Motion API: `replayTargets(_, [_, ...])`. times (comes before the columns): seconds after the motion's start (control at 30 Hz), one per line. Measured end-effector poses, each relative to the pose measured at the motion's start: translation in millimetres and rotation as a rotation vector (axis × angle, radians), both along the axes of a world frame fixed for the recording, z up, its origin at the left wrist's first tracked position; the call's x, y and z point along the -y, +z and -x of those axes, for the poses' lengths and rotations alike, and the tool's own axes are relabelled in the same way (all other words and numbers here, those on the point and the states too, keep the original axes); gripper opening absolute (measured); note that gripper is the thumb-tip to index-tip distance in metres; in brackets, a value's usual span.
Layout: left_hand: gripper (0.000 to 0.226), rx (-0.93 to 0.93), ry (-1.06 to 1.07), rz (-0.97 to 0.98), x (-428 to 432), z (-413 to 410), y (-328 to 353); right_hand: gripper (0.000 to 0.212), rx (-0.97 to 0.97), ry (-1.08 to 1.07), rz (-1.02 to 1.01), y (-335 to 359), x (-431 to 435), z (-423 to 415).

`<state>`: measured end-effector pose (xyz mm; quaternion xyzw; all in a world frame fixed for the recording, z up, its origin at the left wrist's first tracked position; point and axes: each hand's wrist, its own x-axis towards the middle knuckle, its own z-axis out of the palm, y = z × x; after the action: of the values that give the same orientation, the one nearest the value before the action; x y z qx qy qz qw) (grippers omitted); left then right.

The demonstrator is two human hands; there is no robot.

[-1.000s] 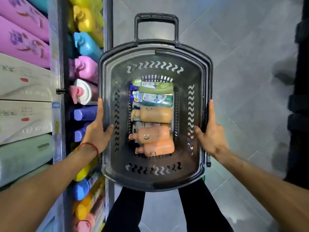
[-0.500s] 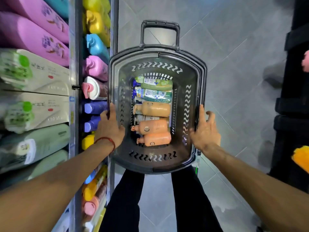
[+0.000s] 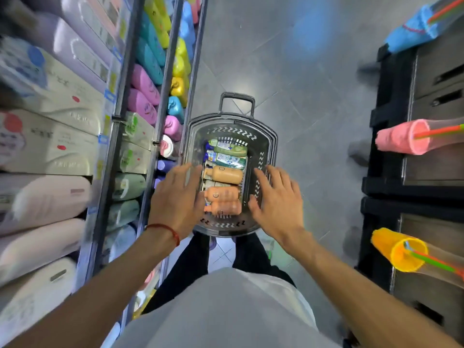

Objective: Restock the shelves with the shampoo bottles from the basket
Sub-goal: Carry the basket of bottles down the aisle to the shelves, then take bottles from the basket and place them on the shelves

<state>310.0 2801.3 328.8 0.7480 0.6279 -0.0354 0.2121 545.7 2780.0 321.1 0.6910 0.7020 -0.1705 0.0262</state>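
The dark plastic basket point(image 3: 273, 146) stands on the grey tiled floor point(image 3: 301, 84) just beside the shelves point(image 3: 116, 136), its pull handle point(image 3: 237, 97) at the far end; the shampoo bottles point(image 3: 223, 208) lie on their sides in a row along the basket's bottom; a green bottle point(image 3: 231, 149) is at the far edge, a teal-labelled bottle point(image 3: 226, 159) next to it, a tan bottle point(image 3: 224, 175) in the middle, and two orange ones at the near edge, touching each other; the left hand point(image 3: 175, 194), a red cord point(image 3: 165, 229) on its wrist, hangs over the basket's left edge, fingers spread wide and gripping nothing; the right hand point(image 3: 276, 204) hangs over the right edge, fingers likewise splayed and empty; I cannot tell whether either touches the rim; pink, yellow and teal bottles fill the shelves.
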Motion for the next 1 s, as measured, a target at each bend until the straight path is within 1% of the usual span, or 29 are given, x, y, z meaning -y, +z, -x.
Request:
replayTargets(0.17, [0.054,-0.018,-0.005,-0.136,9,5,46,0.060,-0.002,0.094,-0.140,59,0,1])
replayTargets(0.27, [0.055,-0.042,-0.014,-0.208,16,7,64,0.058,0.029,0.177,-0.195,83,-4,-3])
replayTargets(0.37, [0.055,-0.050,-0.074,-0.294,22,5,72,0.058,0.052,0.261,-0.268,97,-13,-9])
replayTargets(0.43, [0.055,-0.091,-0.101,-0.302,24,2,77,0.059,0.064,0.323,-0.303,103,-19,-15])
replayTargets(0.53, [0.057,-0.175,-0.073,-0.250,28,-7,83,0.059,0.054,0.444,-0.325,106,-32,-26])
replayTargets(0.63, [0.058,-0.205,0.013,-0.241,36,-23,84,0.061,0.020,0.587,-0.348,103,-51,-44])
replayTargets(0.73, [0.060,-0.297,0.178,-0.162,46,-53,89,0.061,-0.015,0.736,-0.352,101,-73,-67])
replayTargets(0.87, [0.065,-0.315,0.370,-0.125,63,-100,101,0.060,-0.046,0.921,-0.366,100,-98,-98])
replayTargets(1.0, [0.060,-0.315,0.489,-0.130,87,-135,100,0.058,-0.050,1.070,-0.405,100,-118,-115])
